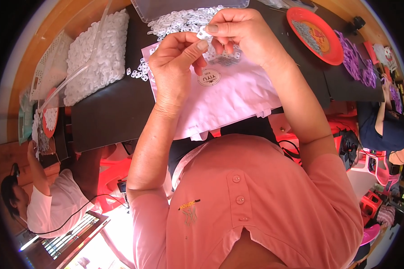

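My left hand (176, 60) and my right hand (242, 33) meet above the table, thumbs and fingertips pinched around one small white plastic piece (202, 33) with holes in it. Whether a smaller part is pinched with it is hidden by the fingers. Under both hands a pink cloth bag (242, 92) with a round printed mark is spread out over the table's near edge. Small grey metal bits (226, 61) and more white pieces lie on the bag just below my right fingers. Beyond the hands spreads a heap of similar white pieces (177, 21).
A block-like mass of white pieces (98, 54) stands on the dark table (110, 119) at left. A clear plastic tray (143, 8) is at the back. At right are a red plate (335, 53) of grey bits and purple strips (357, 62). Other people sit left (56, 204) and right (375, 123).
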`<state>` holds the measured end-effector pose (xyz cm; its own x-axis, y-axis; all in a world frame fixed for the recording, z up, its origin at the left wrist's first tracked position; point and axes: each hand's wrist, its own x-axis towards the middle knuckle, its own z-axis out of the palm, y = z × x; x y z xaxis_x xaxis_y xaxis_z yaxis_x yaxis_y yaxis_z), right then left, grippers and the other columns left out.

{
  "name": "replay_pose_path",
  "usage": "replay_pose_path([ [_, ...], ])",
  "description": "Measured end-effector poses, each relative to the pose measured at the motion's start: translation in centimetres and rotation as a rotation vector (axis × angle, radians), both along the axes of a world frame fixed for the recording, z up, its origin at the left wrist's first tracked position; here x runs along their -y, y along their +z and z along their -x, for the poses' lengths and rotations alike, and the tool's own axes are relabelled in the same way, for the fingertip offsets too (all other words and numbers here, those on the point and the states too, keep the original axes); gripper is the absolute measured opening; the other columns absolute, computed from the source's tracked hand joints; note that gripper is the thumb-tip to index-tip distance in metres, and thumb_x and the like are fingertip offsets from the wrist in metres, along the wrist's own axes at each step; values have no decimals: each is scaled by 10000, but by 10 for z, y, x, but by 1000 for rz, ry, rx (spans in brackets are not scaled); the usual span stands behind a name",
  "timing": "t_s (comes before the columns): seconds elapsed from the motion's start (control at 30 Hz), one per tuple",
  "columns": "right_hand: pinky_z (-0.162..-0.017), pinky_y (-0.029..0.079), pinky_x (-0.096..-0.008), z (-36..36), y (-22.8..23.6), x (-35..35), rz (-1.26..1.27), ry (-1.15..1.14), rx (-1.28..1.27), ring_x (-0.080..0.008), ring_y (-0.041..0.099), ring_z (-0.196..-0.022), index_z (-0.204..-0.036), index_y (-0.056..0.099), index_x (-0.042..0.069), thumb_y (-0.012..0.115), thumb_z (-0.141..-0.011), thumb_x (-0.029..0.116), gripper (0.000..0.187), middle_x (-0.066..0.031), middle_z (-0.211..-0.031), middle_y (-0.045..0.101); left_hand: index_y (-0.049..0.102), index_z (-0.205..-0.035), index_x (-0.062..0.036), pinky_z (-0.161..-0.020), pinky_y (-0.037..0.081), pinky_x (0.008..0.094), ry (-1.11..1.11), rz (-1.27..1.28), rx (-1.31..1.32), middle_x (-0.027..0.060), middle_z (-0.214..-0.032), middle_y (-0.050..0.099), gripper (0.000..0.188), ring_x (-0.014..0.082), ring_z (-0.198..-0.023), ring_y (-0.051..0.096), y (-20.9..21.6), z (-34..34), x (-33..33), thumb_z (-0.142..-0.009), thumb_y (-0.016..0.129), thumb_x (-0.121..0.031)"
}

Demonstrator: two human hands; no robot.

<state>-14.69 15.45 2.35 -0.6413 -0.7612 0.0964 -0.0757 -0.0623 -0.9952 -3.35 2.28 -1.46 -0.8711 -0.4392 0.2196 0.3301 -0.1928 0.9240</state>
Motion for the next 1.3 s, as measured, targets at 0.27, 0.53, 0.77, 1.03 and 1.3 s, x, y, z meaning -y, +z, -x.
replay_pose_path([
  [0.27, -481, 395, -207, 9, 1, -5, -56, 174, 29, -98, 556, -527, -815, 642, 10, 642, -880, 198, 199, -26, -615, 577, 606, -1043, 28, -511, 461, 202, -12, 90, -90, 66, -802, 654, 286, 92, -686, 603, 2, 0, -3, -783, 718, 69],
  [0.53, -448, 383, -201, 6, 9, -4, -112, 185, 183, -110, 579, -488, -812, 666, -9, 665, -861, 134, 151, -67, -608, 626, 614, -1019, 38, -534, 471, 191, 2, 175, -97, 77, -820, 662, 290, 88, -690, 607, 0, -2, -1, -762, 747, 61],
  [0.77, -454, 394, -201, 5, 6, -4, -106, 213, 210, -111, 583, -500, -794, 653, 10, 649, -883, 174, 187, -53, -606, 613, 612, -1026, 46, -538, 473, 193, -4, 150, -112, 73, -803, 654, 299, 84, -676, 597, 1, -2, -4, -761, 749, 61],
  [1.03, -464, 420, -206, 5, 4, -4, -111, 226, 218, -120, 593, -509, -825, 655, 6, 631, -905, 183, 196, -50, -617, 612, 613, -1036, 47, -552, 473, 190, 30, 185, -107, 66, -793, 643, 307, 80, -669, 582, 0, -3, -4, -761, 749, 60],
  [1.3, -463, 421, -203, 5, 5, -4, -102, 228, 217, -119, 591, -503, -835, 657, 2, 629, -904, 169, 182, -50, -615, 613, 618, -1037, 41, -531, 465, 206, 41, 225, -162, 55, -781, 628, 336, 87, -662, 571, -5, 1, -4, -741, 777, 27],
])
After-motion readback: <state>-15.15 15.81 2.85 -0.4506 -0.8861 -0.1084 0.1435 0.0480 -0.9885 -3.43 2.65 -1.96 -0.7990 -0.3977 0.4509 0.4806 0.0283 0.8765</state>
